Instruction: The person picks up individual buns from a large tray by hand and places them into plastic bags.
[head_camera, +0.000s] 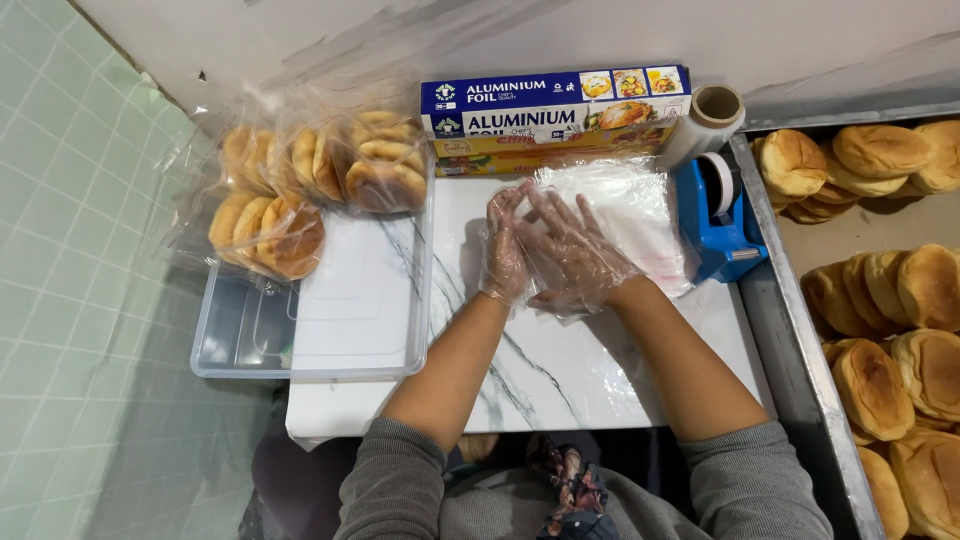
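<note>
Both hands wore thin clear disposable gloves and met over the marble-patterned board (560, 370). The left hand (503, 255) lay half under the right hand (575, 255), fingers spread and flat, neither closed on anything. Just beyond the fingertips lay a stack of clear plastic bags (620, 205), touching the right hand's far edge. Taking one cleanly would likely need a light pinch at a single top corner. To the left sat a clear tub (240, 340) with bagged buns (310, 180); right, a blue tape dispenser (720, 225); farther, a foil box (550, 115) and a cling film roll (705, 120).
</note>
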